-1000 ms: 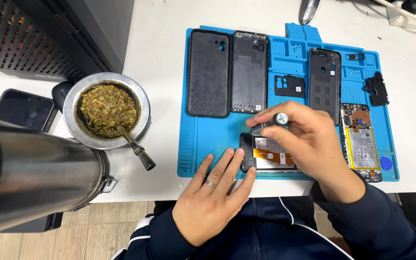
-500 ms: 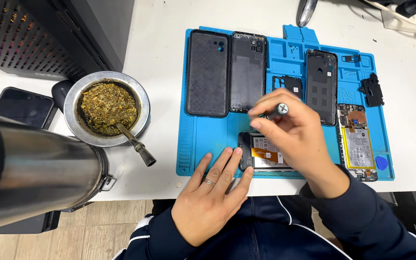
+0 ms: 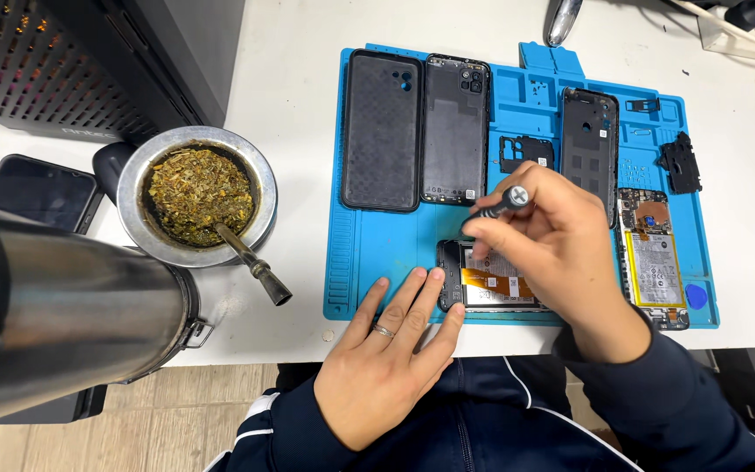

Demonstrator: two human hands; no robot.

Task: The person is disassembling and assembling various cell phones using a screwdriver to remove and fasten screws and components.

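Note:
My right hand [image 3: 561,253] grips a small black screwdriver [image 3: 502,204] with a silver cap, its tip down on an opened phone [image 3: 482,278] that lies at the front of the blue work mat [image 3: 369,253]. My left hand [image 3: 386,358] rests flat with fingers apart, its fingertips pressing the phone's left end. The phone shows a battery and an orange flex strip. My right hand hides the phone's right half.
On the mat lie a black phone case [image 3: 383,129], a back cover [image 3: 455,129], a frame [image 3: 589,144], small black parts [image 3: 679,163] and another opened phone [image 3: 654,260]. Left of the mat stand a metal cup of herbs with a straw [image 3: 199,194], a steel flask [image 3: 63,306] and a dark phone [image 3: 38,190].
The view has shifted slightly. My right hand has turned the screwdriver a little over the opened phone; my left hand stays at the phone's left end.

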